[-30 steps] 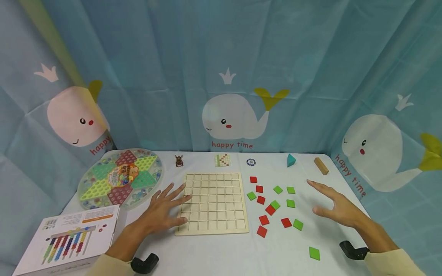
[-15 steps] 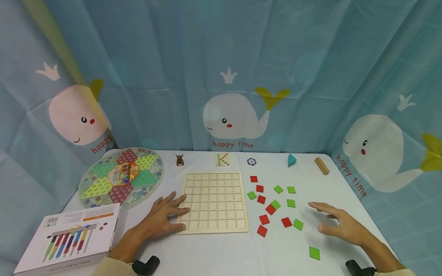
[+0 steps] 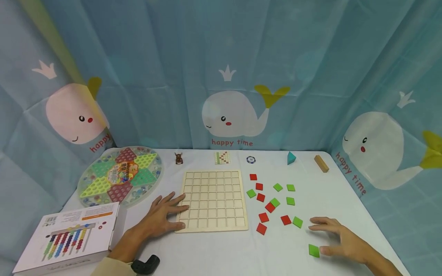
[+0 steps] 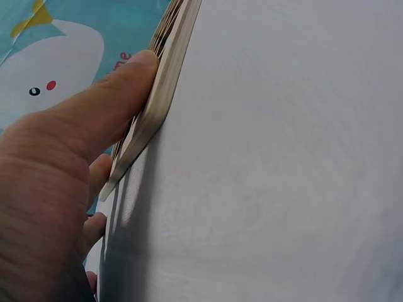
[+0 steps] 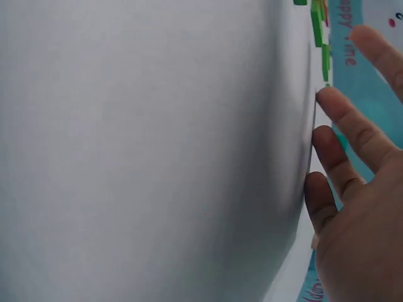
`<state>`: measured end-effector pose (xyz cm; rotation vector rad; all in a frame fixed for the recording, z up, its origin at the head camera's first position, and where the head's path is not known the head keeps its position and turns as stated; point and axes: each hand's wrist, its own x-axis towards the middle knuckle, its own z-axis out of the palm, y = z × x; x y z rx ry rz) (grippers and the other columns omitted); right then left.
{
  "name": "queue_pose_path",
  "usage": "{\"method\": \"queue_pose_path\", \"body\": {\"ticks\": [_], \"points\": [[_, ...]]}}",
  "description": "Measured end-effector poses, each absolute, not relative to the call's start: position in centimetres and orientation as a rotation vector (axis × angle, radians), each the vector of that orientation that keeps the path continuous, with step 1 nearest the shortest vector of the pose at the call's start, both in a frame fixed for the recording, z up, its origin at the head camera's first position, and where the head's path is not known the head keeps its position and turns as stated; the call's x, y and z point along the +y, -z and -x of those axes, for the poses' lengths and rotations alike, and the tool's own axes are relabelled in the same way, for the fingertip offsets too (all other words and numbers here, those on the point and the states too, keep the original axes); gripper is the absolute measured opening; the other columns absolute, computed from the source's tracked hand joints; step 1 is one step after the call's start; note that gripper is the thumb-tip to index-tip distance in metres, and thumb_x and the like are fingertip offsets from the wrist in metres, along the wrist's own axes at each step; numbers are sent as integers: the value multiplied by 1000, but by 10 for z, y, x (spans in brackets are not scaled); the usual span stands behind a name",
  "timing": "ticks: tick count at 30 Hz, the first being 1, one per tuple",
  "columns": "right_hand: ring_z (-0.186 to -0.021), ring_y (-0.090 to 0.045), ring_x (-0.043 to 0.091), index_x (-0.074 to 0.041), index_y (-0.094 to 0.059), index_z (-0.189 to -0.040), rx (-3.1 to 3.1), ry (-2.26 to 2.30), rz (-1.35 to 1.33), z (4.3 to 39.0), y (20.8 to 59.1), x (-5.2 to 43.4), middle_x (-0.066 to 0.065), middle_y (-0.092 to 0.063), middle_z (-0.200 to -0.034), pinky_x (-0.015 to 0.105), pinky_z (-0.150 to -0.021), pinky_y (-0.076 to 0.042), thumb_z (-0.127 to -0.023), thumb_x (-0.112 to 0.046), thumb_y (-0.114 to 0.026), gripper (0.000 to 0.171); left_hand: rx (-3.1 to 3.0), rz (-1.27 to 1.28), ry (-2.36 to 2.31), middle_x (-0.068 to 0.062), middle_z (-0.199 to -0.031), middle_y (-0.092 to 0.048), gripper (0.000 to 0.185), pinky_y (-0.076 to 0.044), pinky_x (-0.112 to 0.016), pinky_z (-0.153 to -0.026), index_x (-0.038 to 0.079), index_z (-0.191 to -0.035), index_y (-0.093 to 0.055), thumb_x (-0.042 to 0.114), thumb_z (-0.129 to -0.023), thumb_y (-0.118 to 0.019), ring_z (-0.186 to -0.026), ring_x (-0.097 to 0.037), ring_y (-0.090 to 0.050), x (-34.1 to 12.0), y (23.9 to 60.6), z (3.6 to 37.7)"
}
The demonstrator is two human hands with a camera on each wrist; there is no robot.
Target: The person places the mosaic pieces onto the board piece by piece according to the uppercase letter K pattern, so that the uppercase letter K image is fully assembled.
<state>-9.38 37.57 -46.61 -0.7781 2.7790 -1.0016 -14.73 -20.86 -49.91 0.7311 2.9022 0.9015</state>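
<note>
A blue whale-print curtain point(image 3: 155, 57) hangs behind a white table point(image 3: 207, 253). The left hand point(image 3: 161, 216), fingers spread, touches a gridded wooden board point(image 3: 216, 201) under its fingertips. Right of those lie red tiles point(image 3: 264, 217) and green tiles point(image 3: 314, 250), one just beside the thumb of the right hand point(image 3: 343, 239), its fingers wide apart.

The pale board point(image 3: 217, 201) lay flat, with lots of little boxes on top. The left hand point(image 3: 160, 216) touched its left edge. To its right lay seven red squares point(image 3: 264, 217) and seven green squares point(image 3: 290, 201). One red touched one green. The nearest green lay just beside the right hand point(image 3: 347, 241).
</note>
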Motion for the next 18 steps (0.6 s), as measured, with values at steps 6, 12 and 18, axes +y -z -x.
{"method": "queue_pose_path", "body": {"ticks": [6,12,18], "points": [[-122,-28,3,-39,-70,-97,2834,925,790,88,472,370,4,-48,-135,16,-90,-25,-69,-30,-86,33,2916,-745,-913,-5,-147,-43,60,-5,-64,-106,19,-124,-68,54,-76,-75,-139,-41,-24,-207,498,147],[-118,-29,17,-43,-61,-84,2888,803,787,88,475,365,3,-46,-133,48,-87,-31,-67,-34,-86,32,2919,-735,-906,-4,-148,-42,59,-4,-64,-106,20,-124,-68,52,-76,-75,-139,-39,-24,-209,498,146],[-114,-38,20,-42,-61,-84,2959,786,784,88,475,363,2,-52,-128,38,-89,-30,-68,-27,-86,34,2932,-771,-923,-4,-147,-44,57,-6,-66,-105,20,-124,-69,53,-78,-73,-138,-41,-25,-209,503,147]]}}
